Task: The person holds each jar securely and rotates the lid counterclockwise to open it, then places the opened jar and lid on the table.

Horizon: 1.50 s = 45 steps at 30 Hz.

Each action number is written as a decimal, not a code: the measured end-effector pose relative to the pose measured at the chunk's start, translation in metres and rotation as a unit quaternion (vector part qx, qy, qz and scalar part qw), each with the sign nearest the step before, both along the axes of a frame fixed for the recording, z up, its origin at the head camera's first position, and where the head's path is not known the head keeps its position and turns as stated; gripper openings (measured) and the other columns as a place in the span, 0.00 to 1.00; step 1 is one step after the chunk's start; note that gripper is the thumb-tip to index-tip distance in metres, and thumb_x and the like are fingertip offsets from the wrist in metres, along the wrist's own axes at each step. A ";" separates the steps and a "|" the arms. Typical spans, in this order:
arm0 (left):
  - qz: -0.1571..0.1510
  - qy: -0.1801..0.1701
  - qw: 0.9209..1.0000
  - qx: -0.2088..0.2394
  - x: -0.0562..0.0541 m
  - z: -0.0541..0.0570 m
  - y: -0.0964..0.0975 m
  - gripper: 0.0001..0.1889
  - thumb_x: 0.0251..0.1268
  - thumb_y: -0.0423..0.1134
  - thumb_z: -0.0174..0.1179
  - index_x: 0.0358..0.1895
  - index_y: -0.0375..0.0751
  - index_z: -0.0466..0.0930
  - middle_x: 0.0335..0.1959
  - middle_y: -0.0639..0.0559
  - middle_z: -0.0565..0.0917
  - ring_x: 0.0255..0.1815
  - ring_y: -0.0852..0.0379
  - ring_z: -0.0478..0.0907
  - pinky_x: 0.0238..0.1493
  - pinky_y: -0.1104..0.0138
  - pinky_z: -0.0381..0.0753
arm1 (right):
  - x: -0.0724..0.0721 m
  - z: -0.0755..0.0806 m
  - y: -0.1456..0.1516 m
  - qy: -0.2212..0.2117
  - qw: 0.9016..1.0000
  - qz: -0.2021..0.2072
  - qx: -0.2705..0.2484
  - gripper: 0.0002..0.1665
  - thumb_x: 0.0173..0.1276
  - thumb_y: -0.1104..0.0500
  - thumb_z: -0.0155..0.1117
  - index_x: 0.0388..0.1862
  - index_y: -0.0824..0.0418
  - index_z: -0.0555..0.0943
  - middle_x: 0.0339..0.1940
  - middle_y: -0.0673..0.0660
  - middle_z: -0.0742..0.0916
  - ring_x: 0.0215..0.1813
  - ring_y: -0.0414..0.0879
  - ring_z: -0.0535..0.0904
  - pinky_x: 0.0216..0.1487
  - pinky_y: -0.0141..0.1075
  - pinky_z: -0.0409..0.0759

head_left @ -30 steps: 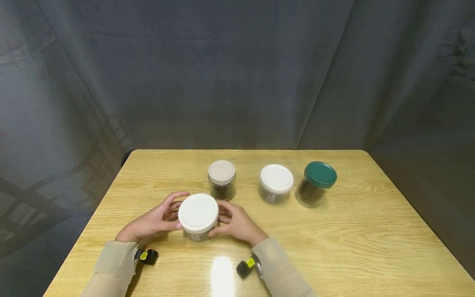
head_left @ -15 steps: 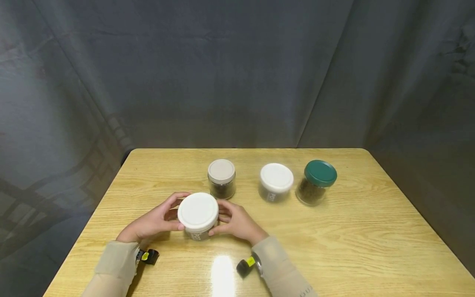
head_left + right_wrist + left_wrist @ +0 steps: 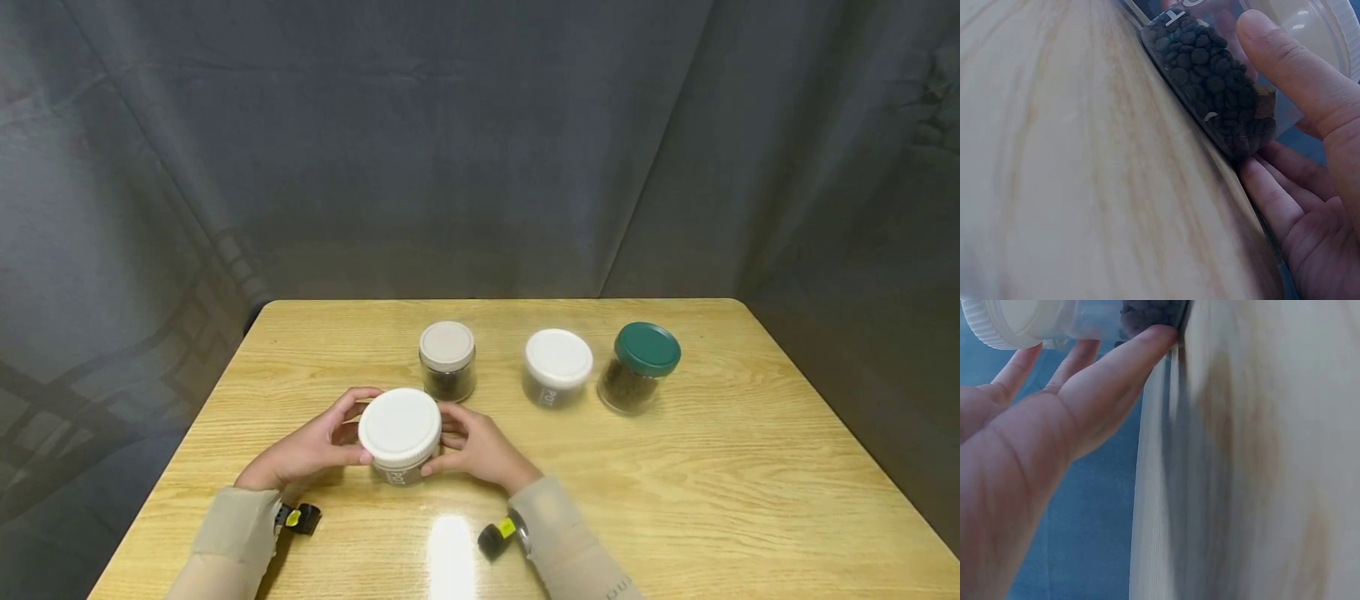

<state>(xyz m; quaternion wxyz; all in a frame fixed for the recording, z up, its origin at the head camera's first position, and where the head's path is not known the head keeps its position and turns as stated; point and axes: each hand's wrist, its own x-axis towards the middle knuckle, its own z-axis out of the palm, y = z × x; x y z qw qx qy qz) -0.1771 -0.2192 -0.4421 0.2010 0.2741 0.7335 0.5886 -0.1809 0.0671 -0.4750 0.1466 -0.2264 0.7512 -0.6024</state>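
A clear jar (image 3: 398, 475) with a white lid (image 3: 400, 427) stands upright near the front left of the table in the head view. My left hand (image 3: 315, 443) holds its left side, the thumb by the lid's lower edge. From the other side my right hand (image 3: 480, 450) holds it, thumb at the front and fingers behind. Dark round pellets (image 3: 1210, 81) fill the lower part of the jar in the right wrist view, with a small brown chunk among them. The left wrist view shows the fingers of the left hand (image 3: 1041, 419) along the jar's wall.
Behind the held jar stands a jar with a beige lid (image 3: 447, 348). Further right are another white-lidded jar (image 3: 558, 360) and a green-lidded jar (image 3: 647, 350). The wooden table (image 3: 750, 467) ends at a dark curtain (image 3: 450, 167).
Both hands keep their hold on the jar. The jar and its lid have barely moved, and the other jars stand where they were.
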 end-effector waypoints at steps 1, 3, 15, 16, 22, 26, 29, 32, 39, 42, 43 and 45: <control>0.000 0.002 1.000 -0.002 0.000 0.000 0.000 0.38 0.66 0.31 0.68 0.75 0.42 0.55 0.71 0.32 0.65 0.69 0.33 0.66 0.61 0.63 0.77 | 0.000 0.000 0.000 0.000 1.000 0.000 0.000 0.53 0.48 0.64 0.85 0.73 0.62 0.70 0.69 0.62 0.78 0.65 0.53 0.79 0.60 0.31 0.80; 0.000 0.005 1.000 -0.004 0.000 0.000 0.000 0.38 0.66 0.31 0.67 0.75 0.42 0.55 0.71 0.33 0.65 0.70 0.34 0.65 0.62 0.64 0.76 | 0.000 0.001 0.000 0.000 1.000 -0.001 0.003 0.53 0.47 0.63 0.85 0.73 0.61 0.70 0.69 0.61 0.78 0.65 0.53 0.79 0.60 0.30 0.80; 0.003 0.015 1.000 0.001 0.001 0.003 0.001 0.42 0.64 0.31 0.69 0.76 0.38 0.53 0.71 0.31 0.64 0.69 0.44 0.68 0.64 0.68 0.75 | 0.000 0.001 -0.001 0.000 1.000 0.001 0.000 0.53 0.47 0.64 0.85 0.74 0.61 0.70 0.69 0.61 0.78 0.65 0.52 0.79 0.60 0.30 0.80; 0.004 0.023 1.000 0.001 0.001 0.004 0.001 0.43 0.63 0.30 0.70 0.76 0.37 0.52 0.71 0.31 0.63 0.69 0.48 0.69 0.64 0.69 0.75 | 0.000 0.001 -0.001 0.000 1.000 0.001 -0.001 0.53 0.47 0.64 0.85 0.74 0.61 0.70 0.69 0.61 0.78 0.65 0.52 0.79 0.60 0.30 0.80; 0.020 0.117 0.993 -0.023 0.005 0.014 0.005 0.44 0.58 0.31 0.74 0.75 0.38 0.57 0.74 0.35 0.62 0.73 0.52 0.65 0.68 0.68 0.71 | 0.000 0.000 -0.001 0.003 1.000 0.000 0.000 0.53 0.47 0.64 0.85 0.74 0.60 0.70 0.70 0.60 0.78 0.65 0.51 0.79 0.60 0.30 0.80; 0.041 0.217 0.973 -0.072 0.011 0.023 0.014 0.39 0.54 0.36 0.77 0.70 0.44 0.69 0.73 0.38 0.66 0.74 0.53 0.63 0.69 0.47 0.70 | -0.001 0.000 -0.001 0.003 1.000 0.002 -0.001 0.53 0.48 0.64 0.85 0.74 0.60 0.70 0.69 0.61 0.78 0.65 0.51 0.79 0.60 0.30 0.79; 0.050 0.285 0.951 -0.111 0.016 0.029 0.022 0.35 0.51 0.40 0.79 0.65 0.47 0.75 0.73 0.41 0.67 0.74 0.45 0.64 0.66 0.37 0.70 | -0.001 0.000 0.000 0.003 1.000 0.005 -0.003 0.53 0.48 0.63 0.85 0.74 0.60 0.70 0.69 0.60 0.78 0.65 0.50 0.79 0.61 0.30 0.79; 0.052 0.330 0.931 -0.150 0.021 0.034 0.030 0.34 0.48 0.43 0.81 0.62 0.53 0.79 0.73 0.45 0.69 0.72 0.39 0.65 0.62 0.39 0.74 | -0.001 0.000 0.000 0.004 1.000 0.008 -0.004 0.53 0.49 0.63 0.84 0.74 0.59 0.70 0.69 0.60 0.78 0.65 0.49 0.79 0.61 0.30 0.79; 0.049 0.386 0.900 -0.197 0.027 0.036 0.037 0.30 0.46 0.43 0.82 0.56 0.56 0.82 0.70 0.47 0.72 0.72 0.38 0.64 0.59 0.43 0.79 | -0.001 -0.001 0.000 0.007 1.000 0.013 -0.009 0.52 0.49 0.63 0.84 0.74 0.58 0.70 0.69 0.59 0.78 0.65 0.49 0.79 0.61 0.30 0.79; 0.049 0.395 0.894 -0.206 0.028 0.036 0.037 0.27 0.47 0.42 0.81 0.54 0.55 0.84 0.68 0.48 0.75 0.72 0.36 0.65 0.59 0.41 0.79 | -0.002 -0.003 0.000 0.008 1.000 0.013 -0.010 0.52 0.49 0.63 0.84 0.74 0.57 0.71 0.69 0.59 0.78 0.65 0.48 0.79 0.61 0.30 0.79; 0.048 0.399 0.892 -0.207 0.028 0.036 0.038 0.26 0.48 0.42 0.81 0.53 0.54 0.84 0.67 0.48 0.75 0.71 0.35 0.66 0.59 0.41 0.79 | -0.002 -0.003 0.000 0.009 1.000 0.012 -0.010 0.52 0.49 0.63 0.84 0.74 0.57 0.70 0.69 0.59 0.78 0.65 0.48 0.79 0.61 0.30 0.79; 0.045 0.408 0.889 -0.205 0.028 0.037 0.038 0.24 0.48 0.41 0.81 0.52 0.52 0.84 0.65 0.47 0.77 0.70 0.34 0.66 0.59 0.40 0.79 | -0.002 -0.003 0.000 0.010 1.000 0.012 -0.009 0.52 0.49 0.63 0.84 0.74 0.58 0.70 0.69 0.59 0.78 0.65 0.48 0.79 0.61 0.30 0.79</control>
